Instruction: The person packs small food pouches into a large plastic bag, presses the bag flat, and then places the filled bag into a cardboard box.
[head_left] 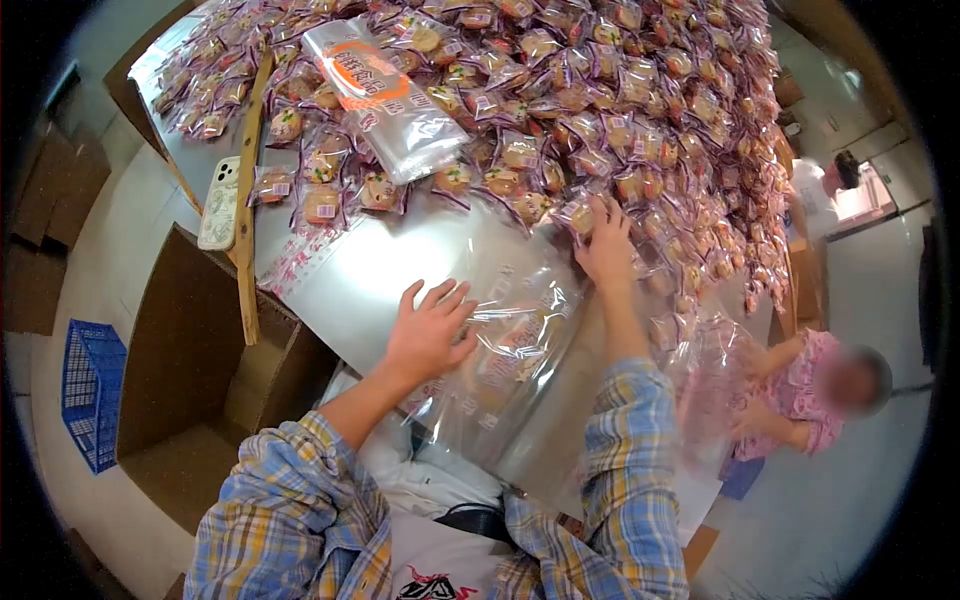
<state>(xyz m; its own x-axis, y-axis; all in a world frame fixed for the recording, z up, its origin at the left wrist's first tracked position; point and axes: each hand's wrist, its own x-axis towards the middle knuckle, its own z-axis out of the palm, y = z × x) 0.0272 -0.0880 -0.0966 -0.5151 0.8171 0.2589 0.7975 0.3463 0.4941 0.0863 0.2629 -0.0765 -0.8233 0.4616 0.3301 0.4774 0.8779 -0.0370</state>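
My left hand [430, 335] lies with its fingers spread at the edge of a clear printed plastic bag [520, 340], near the front of the metal table [345, 250]. At the near edge of the heap, my right hand [606, 245] has its fingers curled over a small wrapped pastry [576, 217]; the grip is partly hidden. Many similar pastries in clear, purple-edged wrappers form the heap [640, 120] beyond both hands. A flat stack of printed clear bags [385, 100] rests on top of it.
A wooden strip [248, 210] borders the table's left side, with a phone [220, 205] beside it. Below stand an open cardboard box [180, 400] and a blue crate [93, 395]. At the right, a person in pink [810, 390] is near another clear bag [710, 370].
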